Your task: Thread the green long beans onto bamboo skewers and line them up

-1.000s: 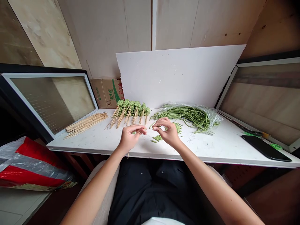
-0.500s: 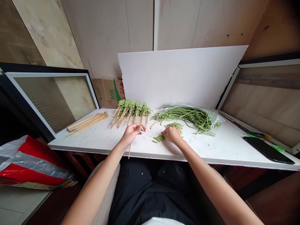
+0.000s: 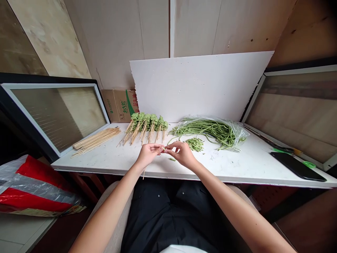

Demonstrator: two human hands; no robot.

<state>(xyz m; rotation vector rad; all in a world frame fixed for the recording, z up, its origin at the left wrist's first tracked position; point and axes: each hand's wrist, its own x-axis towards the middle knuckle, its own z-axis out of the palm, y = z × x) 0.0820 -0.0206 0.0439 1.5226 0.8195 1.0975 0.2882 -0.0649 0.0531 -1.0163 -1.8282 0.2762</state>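
My left hand [image 3: 147,154] is closed around a thin wooden skewer [image 3: 144,173], whose lower end sticks out beneath the palm. Fingertip to fingertip with it, my right hand [image 3: 183,154] pinches a short piece of green bean [image 3: 163,148], mostly covered by the fingers. Behind the right hand lies a small pile of cut green bean pieces [image 3: 195,144]. One loose piece [image 3: 172,159] rests on the white table [image 3: 223,170] just below the hands. Beyond the left hand, several skewers threaded with bean pieces [image 3: 149,121] are laid in a row.
Bare skewers [image 3: 97,138] lie bundled at the left. Long green beans [image 3: 210,130] spill from a clear plastic bag [image 3: 240,131] at the back. A black phone [image 3: 297,166] and scissors [image 3: 283,149] are at the right. A cardboard box [image 3: 118,105] and white board [image 3: 200,88] stand behind.
My right hand has left the cut bean pieces and moved left to meet my left hand, bringing a piece along. The left hand keeps the skewer in nearly the same place.
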